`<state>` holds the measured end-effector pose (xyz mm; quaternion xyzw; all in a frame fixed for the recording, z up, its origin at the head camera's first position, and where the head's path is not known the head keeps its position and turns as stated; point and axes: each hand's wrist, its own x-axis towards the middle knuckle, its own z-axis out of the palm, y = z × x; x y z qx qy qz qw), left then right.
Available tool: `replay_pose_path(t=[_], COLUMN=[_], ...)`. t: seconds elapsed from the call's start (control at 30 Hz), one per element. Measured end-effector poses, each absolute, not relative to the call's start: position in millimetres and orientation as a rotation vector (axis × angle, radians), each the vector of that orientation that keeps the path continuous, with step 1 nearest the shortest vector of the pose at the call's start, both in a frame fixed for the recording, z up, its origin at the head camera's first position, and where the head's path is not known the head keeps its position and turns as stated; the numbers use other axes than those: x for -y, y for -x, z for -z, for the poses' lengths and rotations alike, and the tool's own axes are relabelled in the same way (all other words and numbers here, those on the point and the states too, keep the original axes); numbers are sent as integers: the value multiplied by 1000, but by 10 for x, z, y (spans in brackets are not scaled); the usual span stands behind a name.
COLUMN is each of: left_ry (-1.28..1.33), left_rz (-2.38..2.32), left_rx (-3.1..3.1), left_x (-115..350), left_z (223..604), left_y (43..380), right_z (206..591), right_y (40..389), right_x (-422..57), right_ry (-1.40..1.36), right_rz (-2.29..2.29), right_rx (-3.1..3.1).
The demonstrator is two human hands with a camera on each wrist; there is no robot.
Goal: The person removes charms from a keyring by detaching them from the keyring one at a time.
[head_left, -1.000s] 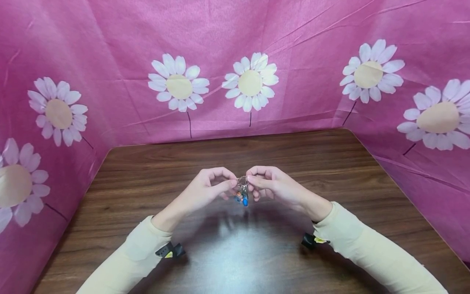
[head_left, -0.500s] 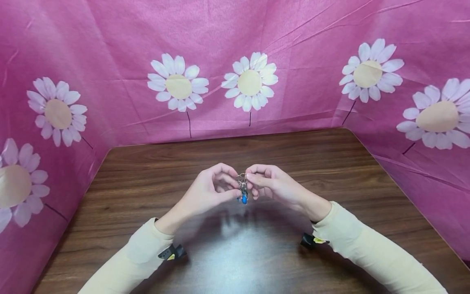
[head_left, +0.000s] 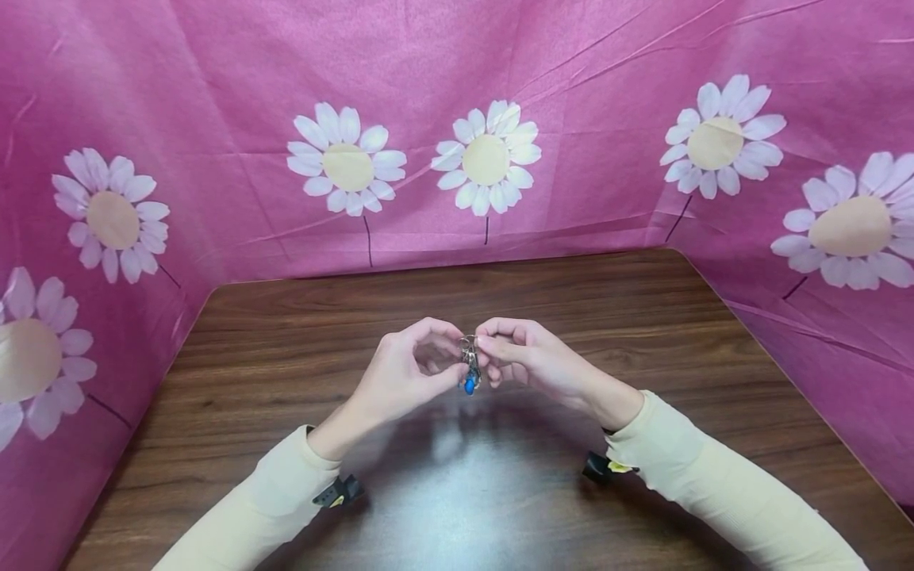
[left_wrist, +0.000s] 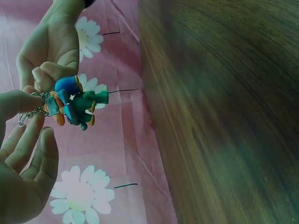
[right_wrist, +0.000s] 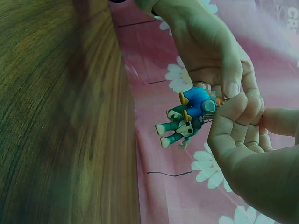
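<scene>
A bunch of keychains with small figures hangs between my two hands above the table. Blue shows on one figure [head_left: 470, 385] in the head view, and green and blue figures [left_wrist: 77, 102] dangle from silvery chains in the left wrist view. Thumb and index finger of my right hand [head_left: 531, 353] pinch the metal ring [head_left: 467, 339] at the top. My left hand [head_left: 414, 365] curls around the other side, its thumb against the chains and its index finger near the ring. In the right wrist view, fingers partly hide the ring and chains beside the figures [right_wrist: 180, 119].
A brown wood-grain table [head_left: 457, 492] lies under my hands. Pink cloth [head_left: 414, 63] printed with white daisies surrounds its back and sides. Small black cameras hang under the left wrist [head_left: 341, 492] and right wrist [head_left: 596, 468].
My left thumb has dropped from the ring to the chains, spreading away from the index finger. The figures have swung together and shifted slightly left. My right hand keeps its pinch almost unmoved.
</scene>
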<state>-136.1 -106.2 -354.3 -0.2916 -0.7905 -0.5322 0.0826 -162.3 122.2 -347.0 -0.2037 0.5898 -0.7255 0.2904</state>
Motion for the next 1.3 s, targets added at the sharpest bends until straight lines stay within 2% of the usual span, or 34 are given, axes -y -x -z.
replay_pose_path(t=[0.5,1.0,1.3], left_ry=[870,1065,1079], left_rz=[1437,1305,1433], left_rx=[2198,2172,2212], left_x=[1070,1102,1127], left_z=[3511,3452,3427], left_y=[1378,1422,1432], right_z=[3445,3409,3402], right_y=[1607,1605,1611], right_x=[-1234,-1249,-1234], right_ry=[548,568,578], right_rz=[1899,1847,1850], right_rx=[-1633,-1739,-1823])
